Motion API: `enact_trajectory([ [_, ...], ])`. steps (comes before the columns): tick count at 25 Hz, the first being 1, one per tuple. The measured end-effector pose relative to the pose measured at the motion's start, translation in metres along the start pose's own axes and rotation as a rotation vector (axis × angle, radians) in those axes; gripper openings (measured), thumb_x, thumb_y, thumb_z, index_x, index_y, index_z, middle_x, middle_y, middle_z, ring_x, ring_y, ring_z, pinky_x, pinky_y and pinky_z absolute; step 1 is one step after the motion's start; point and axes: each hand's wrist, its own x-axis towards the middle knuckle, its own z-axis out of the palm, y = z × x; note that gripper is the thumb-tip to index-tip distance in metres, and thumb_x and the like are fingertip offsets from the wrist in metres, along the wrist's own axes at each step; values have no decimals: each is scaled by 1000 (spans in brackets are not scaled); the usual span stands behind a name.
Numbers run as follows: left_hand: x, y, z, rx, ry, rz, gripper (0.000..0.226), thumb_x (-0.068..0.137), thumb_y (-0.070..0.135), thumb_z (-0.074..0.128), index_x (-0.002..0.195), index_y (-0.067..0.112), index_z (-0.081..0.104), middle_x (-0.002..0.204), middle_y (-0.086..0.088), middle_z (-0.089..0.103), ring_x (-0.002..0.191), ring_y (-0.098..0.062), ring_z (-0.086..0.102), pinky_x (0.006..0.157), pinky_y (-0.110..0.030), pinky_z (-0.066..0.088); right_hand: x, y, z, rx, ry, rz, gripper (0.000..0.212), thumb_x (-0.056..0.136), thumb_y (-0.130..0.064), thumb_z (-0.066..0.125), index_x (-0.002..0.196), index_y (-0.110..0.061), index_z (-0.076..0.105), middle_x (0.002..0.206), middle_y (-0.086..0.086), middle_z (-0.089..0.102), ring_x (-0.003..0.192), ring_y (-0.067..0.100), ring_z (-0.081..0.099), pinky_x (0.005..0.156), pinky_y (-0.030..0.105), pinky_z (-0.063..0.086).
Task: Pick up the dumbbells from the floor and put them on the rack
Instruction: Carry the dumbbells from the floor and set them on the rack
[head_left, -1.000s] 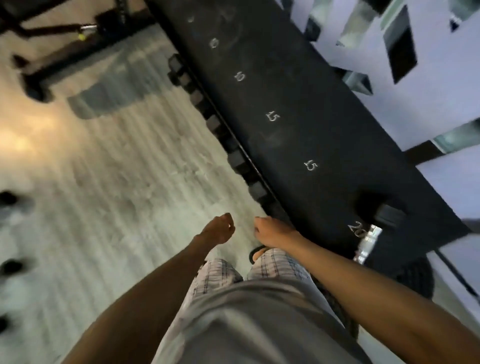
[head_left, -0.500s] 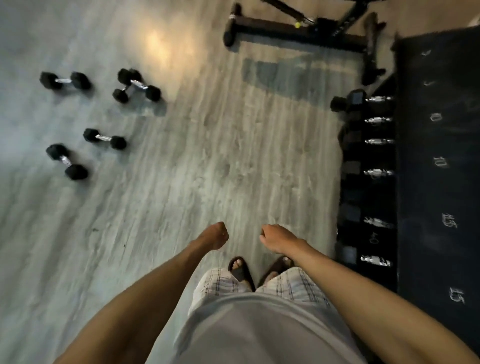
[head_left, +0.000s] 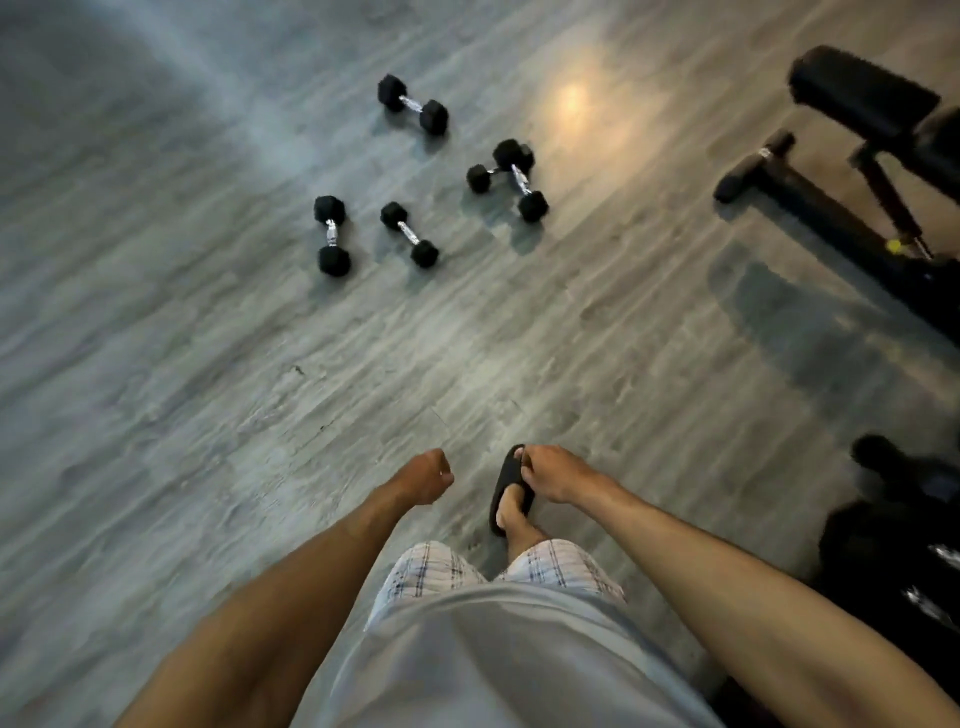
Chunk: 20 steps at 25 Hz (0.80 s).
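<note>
Five dumbbells lie on the floor (head_left: 156, 364), well ahead of the person. One (head_left: 413, 104) is farthest out, two (head_left: 506, 176) lie crossed and touching, and two more (head_left: 332, 236) (head_left: 409, 235) sit side by side but apart. None is in hand.

The left hand (head_left: 423, 475) and right hand (head_left: 553, 473) are held forward at waist level, fingers clenched on nothing, probably readied for a pickup. A sandal (head_left: 511, 488) points toward the group, which suggests an approach.

A dark, blurred mass (head_left: 893, 545) at the right edge is likely the rack. A bench (head_left: 857, 104) stands clear of the path.
</note>
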Motion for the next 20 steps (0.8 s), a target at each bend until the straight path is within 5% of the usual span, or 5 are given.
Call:
enact_trajectory([
  [11,70,-7,-155,-363,239,-132,23,95,19,55,112,3,58,110,-20,67,102,-33,65,85,-41,54,163,-110,-146,-236,-166,-270,25,95,-20,45,104,-5,61,109,19,67,104,35,60,81,38,46],
  [20,141,-91,-305,-458,209,-230,12,95,18,54,102,9,57,109,-20,66,102,-33,64,85,-40,52,309,-240,-228,-323,-241,-243,21,95,-20,43,100,-8,59,106,16,67,99,33,60,80,39,47],
])
